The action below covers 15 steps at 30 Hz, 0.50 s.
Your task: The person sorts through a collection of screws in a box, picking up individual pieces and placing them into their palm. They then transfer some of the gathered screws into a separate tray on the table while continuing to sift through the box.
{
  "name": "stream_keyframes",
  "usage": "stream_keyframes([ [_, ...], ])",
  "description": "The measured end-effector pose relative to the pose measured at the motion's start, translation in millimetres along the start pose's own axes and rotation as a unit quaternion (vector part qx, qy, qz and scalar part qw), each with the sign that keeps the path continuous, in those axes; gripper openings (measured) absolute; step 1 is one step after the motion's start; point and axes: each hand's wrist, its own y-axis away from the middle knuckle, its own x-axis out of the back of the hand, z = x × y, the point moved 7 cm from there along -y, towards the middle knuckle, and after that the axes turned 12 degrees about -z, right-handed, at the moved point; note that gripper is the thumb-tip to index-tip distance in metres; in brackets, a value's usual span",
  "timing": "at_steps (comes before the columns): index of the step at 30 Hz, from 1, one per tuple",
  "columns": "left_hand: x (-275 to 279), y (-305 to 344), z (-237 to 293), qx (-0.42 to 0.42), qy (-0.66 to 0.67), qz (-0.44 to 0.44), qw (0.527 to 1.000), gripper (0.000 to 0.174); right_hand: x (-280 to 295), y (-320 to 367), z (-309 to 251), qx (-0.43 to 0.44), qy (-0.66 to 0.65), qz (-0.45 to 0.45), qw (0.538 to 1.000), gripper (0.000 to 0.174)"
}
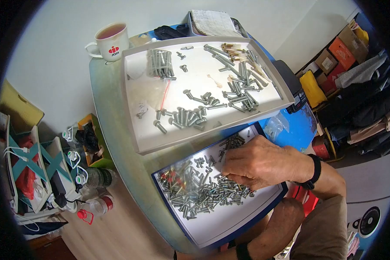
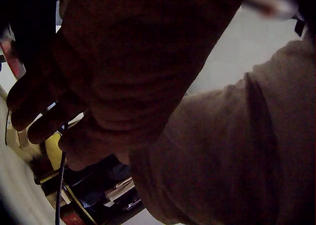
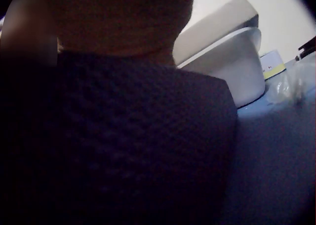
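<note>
Over the shallow dark-blue-edged box (image 1: 212,238) in the head view, my right hand (image 1: 260,162) reaches down with bent fingers. Its fingertips come together at a spread of small screws (image 1: 208,197); the fingers hide whatever lies between them, so I cannot tell if they hold one. In the left wrist view, my left hand (image 2: 113,81) hangs dark, fingers loosely bent, beside beige cloth (image 2: 227,151), with nothing visible in its grasp. Only the left forearm (image 1: 273,229) shows in the head view. Clear plastic bags (image 1: 184,180) lie on the screws.
Behind the box, a white tray (image 1: 195,141) bears longer bolts (image 1: 186,116) and a bag of bolts (image 1: 161,63). A mug (image 1: 112,41) of brown liquid stands at the table edge. A crumpled clear bag (image 1: 276,125) lies right of the box. Bottles (image 1: 102,206) stand on the floor.
</note>
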Motion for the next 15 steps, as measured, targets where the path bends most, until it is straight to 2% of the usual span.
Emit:
stream_keyframes([
  [1, 14.3, 2.1, 0.8, 0.0, -0.001, 0.0, 1.0, 0.016, -0.7, 0.1, 0.5, 0.0, 0.0, 0.001, 1.0, 0.01],
  [3, 29.1, 5.5, 1.8, 0.032, -0.008, -0.081, 0.996, 0.019, 1.4, 1.1, 3.3, 0.008, -0.061, 0.03, 0.998, 0.01],
  [4, 28.5, 4.9, 1.7, 0.032, -0.009, -0.081, 0.996, 0.019, 3.0, 1.7, 3.9, 0.008, -0.06, 0.031, 0.998, 0.01],
  [6, 24.6, 4.0, -1.5, 0.05, 0.058, -0.062, 0.995, 0.023, 7.7, 6.0, 12.3, -0.014, -0.169, 0.048, 0.984, 0.009],
  [9, 25.7, 1.4, -3.7, 0.068, 0.157, -0.036, 0.985, 0.031, 7.0, 17.6, 20.6, -0.024, -0.196, 0.061, 0.978, 0.011],
  [10, 30.8, 4.2, -3.9, 0.063, 0.154, -0.038, 0.985, 0.031, 8.5, 22.0, 20.2, -0.027, -0.194, 0.065, 0.979, 0.011],
  [12, 61.2, 17.1, -14.8, 0.033, 0.379, -0.021, 0.924, 0.032, 11.9, 31.7, 20.4, -0.035, -0.231, 0.084, 0.969, 0.013],
  [13, 59.2, 21.7, -14.6, 0.03, 0.375, -0.024, 0.926, 0.032, 14.7, 37.5, 18.4, -0.036, -0.228, 0.089, 0.969, 0.013],
  [14, 64.1, 32.3, -22.2, 0.018, 0.509, 0.096, 0.855, 0.019, 15.4, 44.5, 19.8, -0.06, -0.277, 0.09, 0.955, 0.017],
  [15, 68.9, 41.9, -31.5, 0.006, 0.624, 0.21, 0.752, 0.012, 14.2, 51.1, 21.6, -0.084, -0.325, 0.092, 0.937, 0.021],
])
